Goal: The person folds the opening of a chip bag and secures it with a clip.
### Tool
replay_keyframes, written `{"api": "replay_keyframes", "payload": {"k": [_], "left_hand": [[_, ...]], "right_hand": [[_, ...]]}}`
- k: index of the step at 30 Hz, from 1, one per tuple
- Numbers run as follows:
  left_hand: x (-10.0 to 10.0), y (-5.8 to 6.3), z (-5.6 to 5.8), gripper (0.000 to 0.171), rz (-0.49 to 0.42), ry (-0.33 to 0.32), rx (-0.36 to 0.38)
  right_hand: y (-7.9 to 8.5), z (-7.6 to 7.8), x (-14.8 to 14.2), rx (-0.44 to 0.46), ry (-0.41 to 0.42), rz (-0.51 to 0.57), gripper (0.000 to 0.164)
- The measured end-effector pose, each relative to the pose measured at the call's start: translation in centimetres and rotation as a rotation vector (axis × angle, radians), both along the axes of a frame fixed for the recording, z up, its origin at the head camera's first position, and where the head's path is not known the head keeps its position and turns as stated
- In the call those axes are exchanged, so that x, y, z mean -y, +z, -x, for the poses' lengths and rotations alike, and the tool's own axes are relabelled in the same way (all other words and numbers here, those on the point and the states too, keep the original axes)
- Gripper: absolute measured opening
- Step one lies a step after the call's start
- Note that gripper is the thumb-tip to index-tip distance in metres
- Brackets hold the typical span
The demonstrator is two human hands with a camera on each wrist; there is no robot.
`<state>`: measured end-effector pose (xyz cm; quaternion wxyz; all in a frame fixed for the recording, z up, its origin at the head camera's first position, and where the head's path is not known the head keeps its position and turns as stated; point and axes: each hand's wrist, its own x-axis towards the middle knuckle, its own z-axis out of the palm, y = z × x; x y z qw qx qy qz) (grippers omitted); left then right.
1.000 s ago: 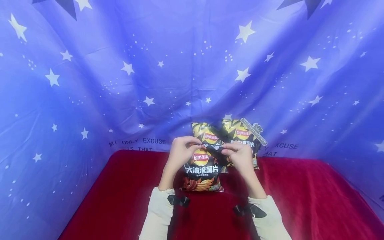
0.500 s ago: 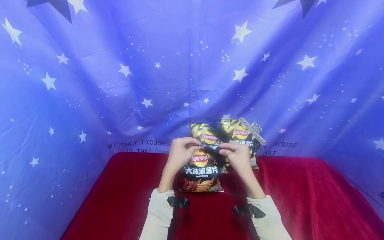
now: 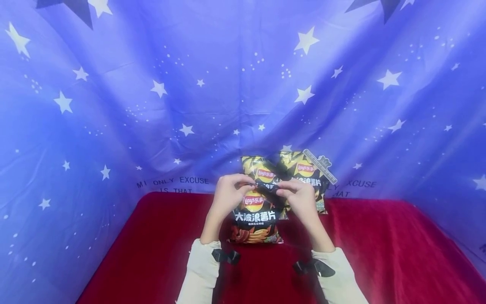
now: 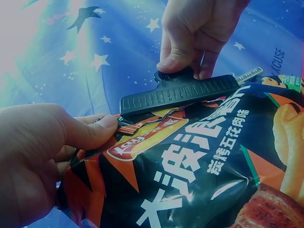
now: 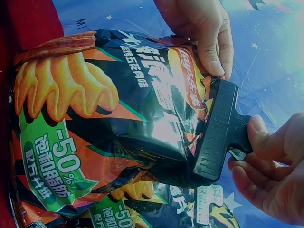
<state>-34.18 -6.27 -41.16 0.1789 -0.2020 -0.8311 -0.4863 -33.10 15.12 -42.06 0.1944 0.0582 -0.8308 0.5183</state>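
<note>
A black chip bag [image 3: 255, 217] stands at the front, its top folded down. My left hand [image 4: 38, 156] pinches the folded top near one corner, thumb in front. Across the rest of the fold lies a black, ruler-marked bag clip [image 4: 178, 95]. With thumb and fingers, my right hand [image 5: 275, 161] pinches the clip's handle, a small clear piece showing under the thumb. The left wrist view shows some crinkled foil along the clip's lower edge. Both hands partly cover the bag's top in the head view.
Two more chip bags stand behind: one, a yellow-topped bag [image 3: 258, 164], directly at the back, the other bag [image 3: 300, 162] to the right with a pale ruler clip [image 3: 320, 166] on its corner. Red cloth [image 3: 379, 245] covers the table; a blue star curtain [image 3: 212, 101] hangs behind.
Both hands keep nearly the same hold on the bag and the clip. The head view has shifted slightly.
</note>
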Motion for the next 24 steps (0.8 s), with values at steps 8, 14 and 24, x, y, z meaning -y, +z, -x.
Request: {"api": "replay_keyframes", "payload": {"k": [8,14,24], "left_hand": [[-0.14,0.0,-0.08,0.013,0.019,0.022,-0.008],[-0.25,-0.03,-0.09,0.013,0.03,0.025,-0.021],[-0.21,0.12,-0.16,0.014,0.047,0.042,-0.024]], "right_hand": [[-0.02,-0.21,-0.06,-0.008,0.009,-0.004,0.022],[-0.09,-0.26,-0.08,-0.012,0.003,-0.017,0.023],[0.1,-0.42,-0.02,-0.033,0.046,-0.037,0.024]]}}
